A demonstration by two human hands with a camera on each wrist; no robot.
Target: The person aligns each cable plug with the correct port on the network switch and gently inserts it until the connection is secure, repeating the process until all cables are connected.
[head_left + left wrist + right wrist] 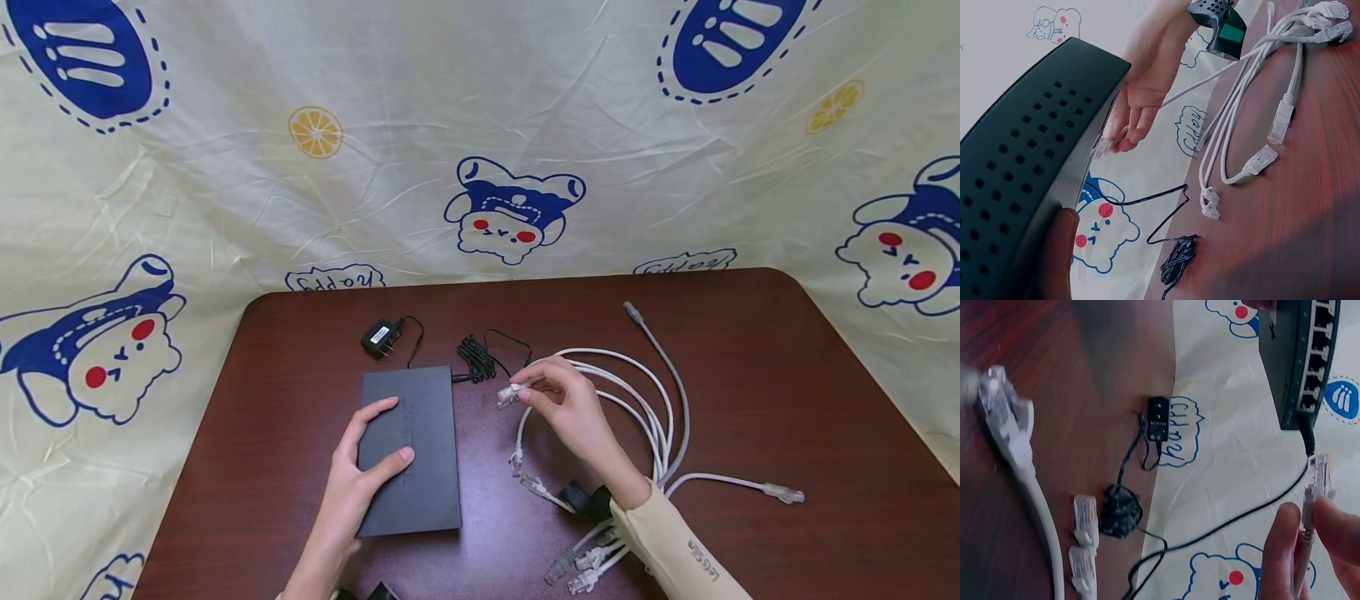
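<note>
My left hand (352, 475) holds a dark grey network switch (431, 467), thumb and a finger across its broad face. The right wrist view shows a row of ports (1316, 372) along the switch's edge, with a black power lead (1307, 434) plugged in at the end. Between thumb and fingers, my right hand (577, 408) pinches the clear plug (1318, 475) of a white Ethernet cable. That plug is just right of the switch, close to the ports but outside them. More white Ethernet cables (626, 392) lie in a bundle under my right forearm.
Behind the switch lies a black power adapter (381, 337); its cord bundle (477, 358) is to the right. Loose cable plugs (783, 493) spread over the brown table (750, 375). A grey cable end (633, 312) points toward the back edge, where a printed cloth (390, 208) hangs.
</note>
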